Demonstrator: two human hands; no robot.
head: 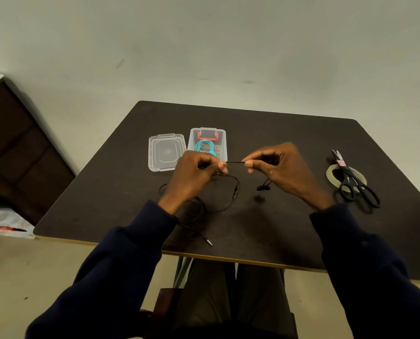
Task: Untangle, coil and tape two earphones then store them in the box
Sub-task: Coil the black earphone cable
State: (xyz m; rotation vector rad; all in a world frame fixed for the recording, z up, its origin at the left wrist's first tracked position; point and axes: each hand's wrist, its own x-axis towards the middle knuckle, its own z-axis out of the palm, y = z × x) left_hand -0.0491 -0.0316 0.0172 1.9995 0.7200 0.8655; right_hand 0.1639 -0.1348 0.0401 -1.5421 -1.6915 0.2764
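Clearly the black earphone [235, 162] is a light, limp thing. Its thin cord has no stiffness, sags wherever it is not held, and would likely kink or snag on itself if tugged hard. The left hand [194, 170] and the right hand [277, 167] each pinch it between thumb and fingertips, just above the counter [277, 228], with a short stretch pulled taut between them. That stretch runs level, left to right across the view. The buds [263, 187] dangle below the right hand. The rest of the cord droops from the left hand in a loose loop on the counter and trails toward the person, the plug [209, 242] pointing at the near edge. The best hold, I judge, is on the cord itself close to any knot, not at the buds or the plug joint, which look fragile. The blue earphone [204, 146] lies coiled in the open box [222, 138], just behind the hands.
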